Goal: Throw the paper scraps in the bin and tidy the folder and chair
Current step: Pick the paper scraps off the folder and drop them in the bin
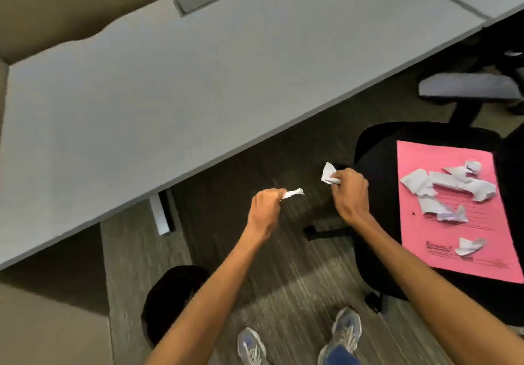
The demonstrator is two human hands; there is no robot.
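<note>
On pink folder point(453, 223), lying on black chair point(374, 149) seat: white paper scraps point(450, 186). L hand point(266, 206) & R hand point(350, 191), both over carpet, fingers each clamped on a scrap. Black bin point(167, 302) by L forearm, under worktop point(141, 95) edge.

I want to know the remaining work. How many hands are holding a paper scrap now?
2. The left hand pinches one scrap above the carpet; the right hand grips another scrap beside the chair.
</note>
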